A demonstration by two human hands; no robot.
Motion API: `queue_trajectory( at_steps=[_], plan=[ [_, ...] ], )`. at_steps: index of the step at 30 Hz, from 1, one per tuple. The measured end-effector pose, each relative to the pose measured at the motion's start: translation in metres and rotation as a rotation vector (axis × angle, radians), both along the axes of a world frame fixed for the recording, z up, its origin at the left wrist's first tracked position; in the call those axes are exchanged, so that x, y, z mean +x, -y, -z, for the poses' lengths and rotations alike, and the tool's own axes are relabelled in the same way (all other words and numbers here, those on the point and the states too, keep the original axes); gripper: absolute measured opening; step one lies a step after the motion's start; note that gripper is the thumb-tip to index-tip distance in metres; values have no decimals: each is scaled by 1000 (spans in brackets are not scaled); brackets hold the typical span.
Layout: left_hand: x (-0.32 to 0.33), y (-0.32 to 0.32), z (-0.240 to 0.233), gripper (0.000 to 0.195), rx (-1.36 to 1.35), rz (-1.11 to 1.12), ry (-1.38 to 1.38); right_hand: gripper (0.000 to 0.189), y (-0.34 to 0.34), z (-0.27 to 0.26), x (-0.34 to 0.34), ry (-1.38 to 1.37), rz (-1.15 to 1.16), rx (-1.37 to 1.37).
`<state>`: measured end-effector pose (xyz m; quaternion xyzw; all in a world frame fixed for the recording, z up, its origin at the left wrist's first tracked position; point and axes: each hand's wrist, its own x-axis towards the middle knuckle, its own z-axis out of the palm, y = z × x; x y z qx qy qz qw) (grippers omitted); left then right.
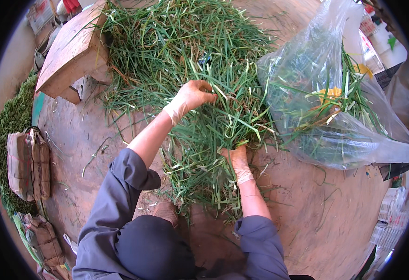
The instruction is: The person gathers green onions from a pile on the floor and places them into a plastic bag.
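Observation:
My left hand [193,98], in a thin pale glove, reaches over a large heap of long, narrow green leaves [176,45]. Its fingers are curled beside some pale-ended stalks, and whether it pinches one is unclear. Lower down, my right hand [238,161], gloved likewise, is pushed into the near part of the same greens [201,157]. The thumb shows at its left side, while leaves cover the other fingertips. To the right of both hands stands a clear plastic bag [330,143] with more green leaves [358,94] inside, seen through its wall and at its opening.
A low wooden stool [75,45] stands against the heap's left side. Tied brown bundles [29,164] lie at the far left beside a dark green mat-like strip [5,140]. Loose leaf bits litter the brown floor [316,217]. Printed packages [390,220] line the right edge.

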<state>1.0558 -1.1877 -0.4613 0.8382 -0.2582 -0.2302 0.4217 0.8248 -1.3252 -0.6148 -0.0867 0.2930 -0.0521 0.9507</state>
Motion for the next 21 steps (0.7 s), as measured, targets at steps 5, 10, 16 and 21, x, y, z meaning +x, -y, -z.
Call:
queue_trajectory(
  at_steps=[5, 10, 16, 21],
  plan=[
    [4, -12, 21, 30, -125, -208, 108, 67, -29, -22, 4, 25, -179, -960],
    [23, -38, -95, 14, -1099, -113, -462, 71, -16, -35, -2, -75, -133, -1020],
    [42, -117, -138, 16, -1430, -203, -499, 67, 8, -1, -14, -123, -181, -1064],
    [36, -152, -106, 14, -1428, -327, -556, 35, 127, 92, -48, -83, -193, -1011]
  ],
)
